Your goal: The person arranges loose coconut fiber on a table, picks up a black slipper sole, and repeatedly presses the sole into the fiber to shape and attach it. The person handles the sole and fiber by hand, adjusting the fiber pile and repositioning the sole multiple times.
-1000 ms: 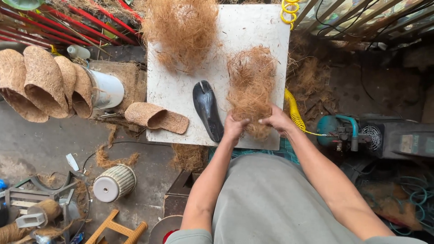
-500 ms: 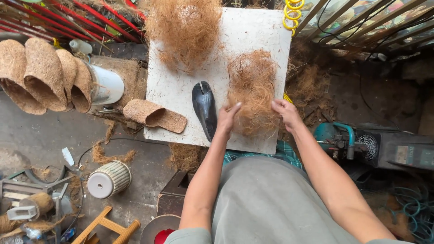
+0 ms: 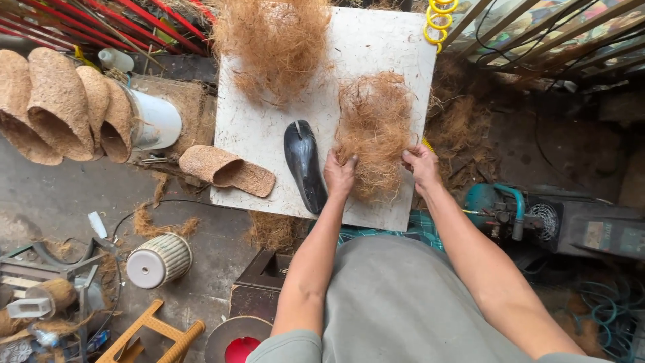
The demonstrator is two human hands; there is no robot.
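Both hands, left hand point(image 3: 340, 176) and right hand point(image 3: 422, 166), close their fingers on opposite edges of the loose fibre mat point(image 3: 374, 131) lying on the white board point(image 3: 269, 134), apparently to shape it, with the black shoe last point(image 3: 304, 163) just left of the left hand.

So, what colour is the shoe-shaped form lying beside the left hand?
Glossy black shoe-shaped form, seen best in the head view, on the white board.

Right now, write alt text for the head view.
Two bare hands, left hand and right hand, press the sides of a flat brown coir fibre mat on a white square board. A black shoe-shaped mould lies beside the left hand, a larger loose fibre heap beyond.
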